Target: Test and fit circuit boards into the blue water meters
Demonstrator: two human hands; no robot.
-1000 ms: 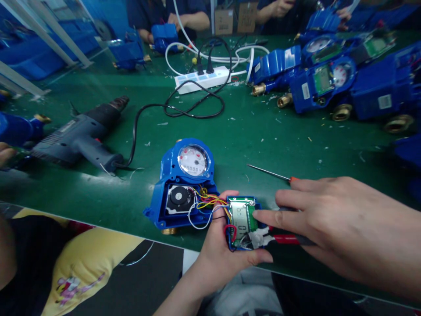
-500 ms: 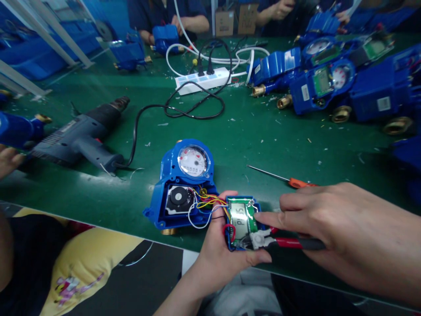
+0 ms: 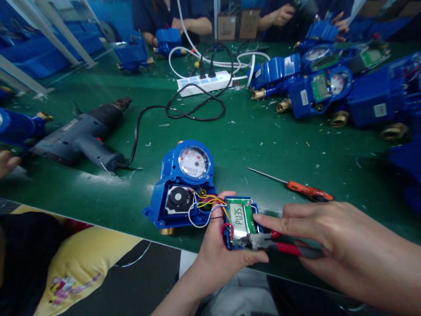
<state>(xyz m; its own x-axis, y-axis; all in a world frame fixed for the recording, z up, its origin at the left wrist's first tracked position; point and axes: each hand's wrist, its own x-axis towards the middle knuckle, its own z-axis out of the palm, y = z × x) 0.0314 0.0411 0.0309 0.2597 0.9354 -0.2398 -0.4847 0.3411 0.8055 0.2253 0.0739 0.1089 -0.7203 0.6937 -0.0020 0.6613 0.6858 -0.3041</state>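
Observation:
My left hand is closed around a small blue-cased circuit board with a display, which reads characters like "PU35". Coloured wires run from this board into the open compartment of a blue water meter lying on the table. My right hand grips red-and-black-handled pliers. The jaws of the pliers reach the lower edge of the board, by a red wire loop. My right index finger is stretched out, its tip at the board's right edge.
An orange-handled screwdriver lies beyond my right hand. A heat gun rests at left, its cord near a white power strip. Several blue meters crowd the right. Co-workers' hands show at the back; another hand is at far left.
The display characters have changed and look clearer. My right hand has dropped slightly, baring the screwdriver's handle. The plier handles have shifted a little. The hand at far left has moved.

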